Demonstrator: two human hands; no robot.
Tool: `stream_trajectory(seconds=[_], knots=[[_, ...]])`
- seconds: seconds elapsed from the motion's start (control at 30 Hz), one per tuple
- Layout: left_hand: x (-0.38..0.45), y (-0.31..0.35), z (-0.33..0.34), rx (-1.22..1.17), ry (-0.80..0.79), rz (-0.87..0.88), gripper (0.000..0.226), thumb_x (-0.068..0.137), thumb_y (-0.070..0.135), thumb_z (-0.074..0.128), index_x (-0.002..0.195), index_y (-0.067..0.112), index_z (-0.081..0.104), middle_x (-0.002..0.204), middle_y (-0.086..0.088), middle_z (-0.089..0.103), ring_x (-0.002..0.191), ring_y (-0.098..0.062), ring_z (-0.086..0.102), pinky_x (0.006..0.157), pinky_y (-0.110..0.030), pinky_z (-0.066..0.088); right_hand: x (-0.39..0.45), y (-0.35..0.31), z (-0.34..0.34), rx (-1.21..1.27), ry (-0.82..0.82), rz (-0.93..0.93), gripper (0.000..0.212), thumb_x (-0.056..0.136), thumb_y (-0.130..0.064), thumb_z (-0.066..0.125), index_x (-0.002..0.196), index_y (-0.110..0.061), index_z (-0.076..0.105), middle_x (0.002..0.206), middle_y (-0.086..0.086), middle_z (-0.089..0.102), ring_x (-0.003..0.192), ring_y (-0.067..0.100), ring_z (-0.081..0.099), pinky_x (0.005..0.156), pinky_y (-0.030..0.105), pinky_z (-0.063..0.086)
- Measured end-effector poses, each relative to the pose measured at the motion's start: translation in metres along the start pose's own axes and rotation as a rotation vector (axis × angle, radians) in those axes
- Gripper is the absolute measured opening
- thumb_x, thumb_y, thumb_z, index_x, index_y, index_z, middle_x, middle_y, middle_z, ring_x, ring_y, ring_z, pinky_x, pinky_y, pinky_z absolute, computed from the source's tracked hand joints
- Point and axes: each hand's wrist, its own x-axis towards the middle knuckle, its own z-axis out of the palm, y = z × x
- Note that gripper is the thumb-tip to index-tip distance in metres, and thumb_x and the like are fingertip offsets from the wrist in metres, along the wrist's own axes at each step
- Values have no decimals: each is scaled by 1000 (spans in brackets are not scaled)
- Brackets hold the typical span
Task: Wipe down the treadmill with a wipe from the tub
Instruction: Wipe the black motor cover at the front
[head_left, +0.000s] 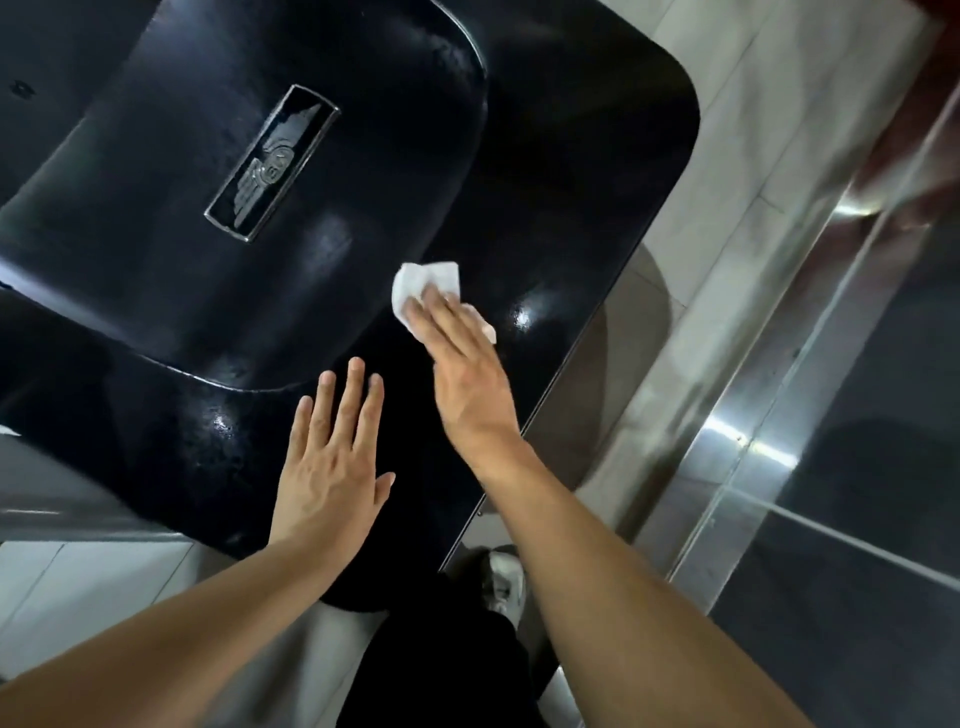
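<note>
Treadmill (545, 171) fills the upper left of the head view, a glossy black moulded cover with a raised central hump carrying a metal-framed badge (272, 163). The wiping step looks to be in hand. Right of the badge and lower in frame, a white wipe (415, 283) lies crumpled on the flat shoulder of the cover, and the right hand (467, 374) presses it down with straight fingers held close together; none curl round it. The left hand (332, 467) rests flat on the cover below the badge, fingers straight and slightly spread, holding nothing, likely bracing. The tub is not in view.

The next move probably calls for sliding the wipe under steady flat pressure along the shoulder, then over the hump around the badge. The loose wipe could slip from under the fingers.

The cover's surface looks faintly textured, with bright glints and hazy patches; whether those are moisture or reflections cannot be told. Pale floor tiles (727, 156) lie right of the cover.
</note>
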Motion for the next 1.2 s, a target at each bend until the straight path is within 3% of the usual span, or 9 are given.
stream_trajectory(seconds=[0.2,0.3,0.47,0.57,0.63,0.7,0.9,1.0,1.2], knots=[[9,-13,-17,-12,37,73,94,86,35,73,161,12,21,169,-16,13,152,-38,26,123,-51,26,-18,48,-12,228,432,895,62,99,11,38,154,-18,42,162,7,33,150,19,31,120,16,24],[27,-15,-28,-29,51,102,95,86,34,71,163,18,18,169,-16,13,148,-38,31,122,-49,27,-10,19,0,191,356,638,55,99,5,34,152,-8,42,160,12,37,151,24,29,124,43,24],[59,-11,-42,-86,-2,161,99,89,34,68,164,25,3,172,-5,1,156,-34,15,124,-46,24,-15,-7,4,118,13,72,47,104,-12,35,149,-10,47,160,6,37,152,18,26,126,42,17],[63,-13,-40,-62,-52,172,106,92,34,67,162,26,-11,169,-2,-19,157,-34,0,127,-45,14,9,42,-14,196,162,456,51,104,-5,40,152,-21,44,159,-8,36,147,-2,25,126,33,17],[60,-11,-38,-67,-57,175,110,92,29,70,161,25,-16,167,-2,-26,157,-35,-7,128,-45,8,29,70,-29,198,316,782,58,101,4,39,154,-18,40,162,2,33,151,10,26,124,36,23],[59,-8,-35,-76,-46,164,112,92,25,70,160,24,-19,166,-3,-29,156,-35,-10,128,-46,5,50,75,-30,142,387,860,63,97,12,37,154,-14,39,163,11,32,152,22,25,124,39,23],[60,-8,-37,-84,-56,164,110,87,22,77,162,24,-4,169,-6,-18,156,-37,-3,127,-49,9,60,-13,6,219,-73,67,47,98,6,44,140,-8,58,155,13,44,149,17,27,124,22,6],[60,-8,-35,-82,-54,161,111,89,24,75,162,24,-9,169,-5,-21,156,-37,-5,128,-48,7,78,12,-6,136,-155,-158,51,95,6,45,143,-8,55,154,14,46,147,25,33,125,24,3],[58,-4,-36,-68,-65,138,110,97,26,65,157,24,-28,162,-3,-39,154,-35,-20,128,-46,-1,82,105,-46,202,275,681,63,98,10,37,154,-20,42,163,5,31,152,18,25,124,40,26]])
